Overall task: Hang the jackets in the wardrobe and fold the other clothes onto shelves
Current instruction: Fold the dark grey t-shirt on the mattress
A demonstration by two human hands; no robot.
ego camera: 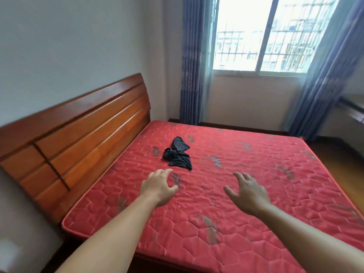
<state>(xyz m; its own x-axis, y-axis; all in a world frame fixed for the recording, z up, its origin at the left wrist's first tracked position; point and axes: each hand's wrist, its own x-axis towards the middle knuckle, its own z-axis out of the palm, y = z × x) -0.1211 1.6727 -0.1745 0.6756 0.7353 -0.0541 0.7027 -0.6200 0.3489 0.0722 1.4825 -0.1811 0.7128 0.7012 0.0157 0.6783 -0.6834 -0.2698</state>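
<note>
A small crumpled black garment [178, 153] lies on the red quilted mattress [256, 166], toward the headboard side. My left hand [158, 185] is stretched out over the mattress just short of the garment, fingers relaxed and holding nothing. My right hand [249, 192] hovers further right with fingers spread, also holding nothing. Neither hand touches the garment. No wardrobe or shelves are in view.
A wooden headboard [84, 131] runs along the left wall. Beyond the bed is a window [269, 34] with blue curtains [194, 62] on both sides. Wooden floor [342, 170] shows to the right of the bed, with a dark ledge [352, 109] at the far right.
</note>
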